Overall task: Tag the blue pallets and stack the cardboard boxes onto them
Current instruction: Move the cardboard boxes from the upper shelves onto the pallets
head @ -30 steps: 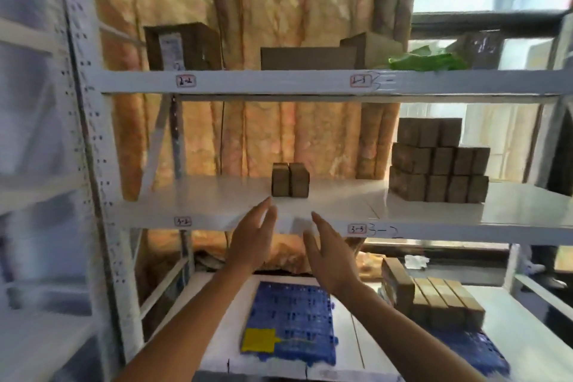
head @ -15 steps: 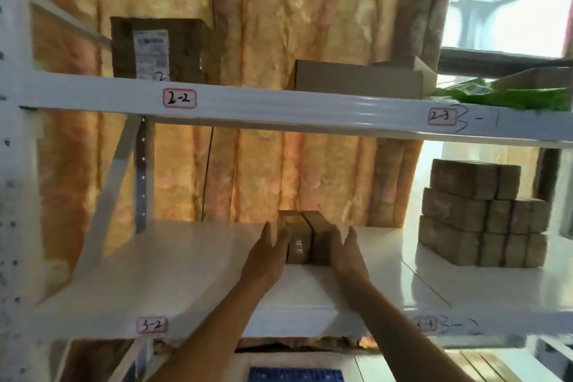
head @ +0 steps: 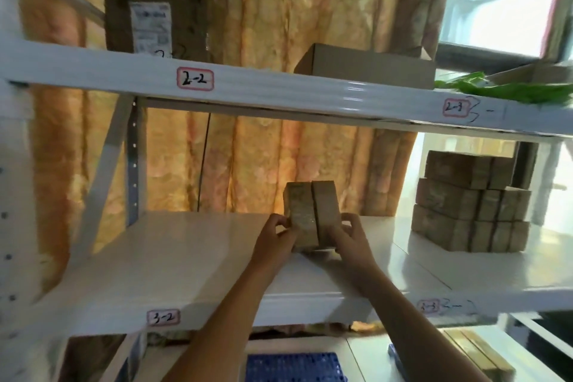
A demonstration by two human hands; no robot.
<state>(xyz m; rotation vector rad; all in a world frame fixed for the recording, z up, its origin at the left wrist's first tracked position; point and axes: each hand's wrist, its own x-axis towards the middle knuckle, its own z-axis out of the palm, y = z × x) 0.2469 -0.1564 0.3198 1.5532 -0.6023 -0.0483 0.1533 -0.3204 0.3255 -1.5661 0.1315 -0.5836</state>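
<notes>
Fingers now curled, no longer flat | left hand [head: 274,240], right hand [head: 350,239] clamp two boxes [head: 311,214] between them

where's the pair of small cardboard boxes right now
In the head view, centre: the pair of small cardboard boxes stands on the shelf labelled 3-2, gripped between both hands.

White shelf [head: 173,260] (tagged 3-2) carries 2 upright boxes [head: 311,214], a box stack [head: 471,205].

The 2 cardboard boxes [head: 311,215] are showing rough, matt brown faces. The shelf [head: 173,254] is gleaming as smooth, glossy white-painted metal. The blue pallet [head: 291,367] is looking like ribbed plastic.
</notes>
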